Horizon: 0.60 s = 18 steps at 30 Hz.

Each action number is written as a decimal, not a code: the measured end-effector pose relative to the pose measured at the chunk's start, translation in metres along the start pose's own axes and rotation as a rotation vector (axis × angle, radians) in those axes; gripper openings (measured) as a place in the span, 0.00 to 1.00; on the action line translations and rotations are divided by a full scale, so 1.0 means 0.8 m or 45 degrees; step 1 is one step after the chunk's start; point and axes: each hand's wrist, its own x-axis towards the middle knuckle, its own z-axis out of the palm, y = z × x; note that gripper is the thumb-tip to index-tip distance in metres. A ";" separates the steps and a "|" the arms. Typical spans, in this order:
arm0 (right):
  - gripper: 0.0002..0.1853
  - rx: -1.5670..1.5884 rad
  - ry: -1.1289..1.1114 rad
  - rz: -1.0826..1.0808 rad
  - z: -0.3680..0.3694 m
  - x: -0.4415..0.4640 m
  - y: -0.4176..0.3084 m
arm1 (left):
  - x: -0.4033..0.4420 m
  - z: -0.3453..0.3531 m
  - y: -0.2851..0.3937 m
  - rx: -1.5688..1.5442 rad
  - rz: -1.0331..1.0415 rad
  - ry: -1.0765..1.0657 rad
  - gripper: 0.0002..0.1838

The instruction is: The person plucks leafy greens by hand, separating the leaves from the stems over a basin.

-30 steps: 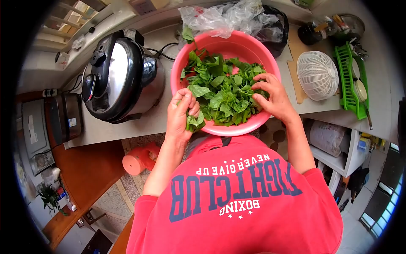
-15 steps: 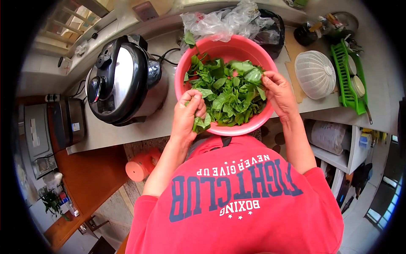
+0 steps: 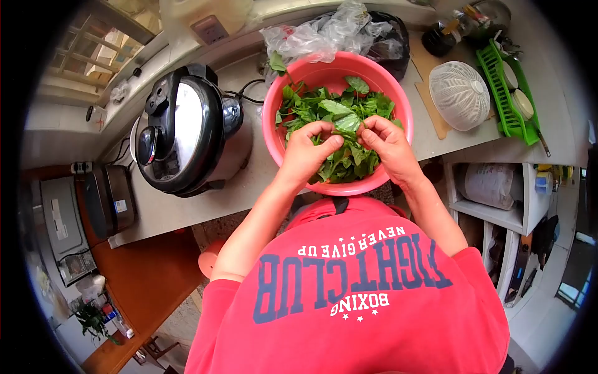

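Note:
A pink plastic basin (image 3: 270,134) full of leafy greens (image 3: 349,165) sits at the counter's edge, right in front of me. Over the middle of it, my right hand (image 3: 392,148) pinches the stem end of a leaf (image 3: 344,116) between thumb and forefinger. My left hand (image 3: 309,151) is close beside it, fingers curled and thumb pointing towards the same leaf. Greens seem to be in its grip too, though the fingers partly hide them. Other leaves lie loosely heaped beneath both hands, and one sprig (image 3: 277,62) leans over the basin's far rim.
Left of the basin stands an electric pressure cooker (image 3: 187,134). Crumpled clear plastic bags (image 3: 330,34) and a black bag (image 3: 393,47) lie behind the basin. To the right are an upturned white strainer basket (image 3: 460,95) and a green dish rack (image 3: 507,93).
Both hands have come together over the basin's middle; the left moved right and the right moved left and down. A leaf now shows between them. The view has shifted slightly.

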 end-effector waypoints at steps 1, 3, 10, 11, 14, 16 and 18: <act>0.06 0.002 0.012 -0.005 0.004 -0.001 -0.001 | 0.002 0.001 -0.004 0.097 0.070 -0.055 0.08; 0.07 0.052 0.102 0.069 0.010 -0.004 -0.005 | -0.001 0.003 -0.003 0.148 0.160 -0.056 0.06; 0.08 -0.040 0.114 0.045 0.017 -0.013 -0.014 | -0.012 0.002 0.006 -0.387 -0.184 0.025 0.03; 0.07 -0.110 0.089 0.033 0.021 -0.013 -0.016 | -0.012 0.002 0.005 -0.403 -0.170 0.037 0.03; 0.05 -0.244 0.081 0.034 0.025 -0.013 -0.011 | -0.014 0.000 0.009 -0.335 -0.125 -0.031 0.04; 0.05 -0.306 0.092 0.048 0.025 -0.011 -0.009 | -0.014 0.000 0.006 -0.313 -0.089 -0.049 0.03; 0.05 -0.356 0.030 0.049 0.026 -0.010 -0.009 | -0.014 -0.002 0.004 -0.291 -0.052 -0.064 0.03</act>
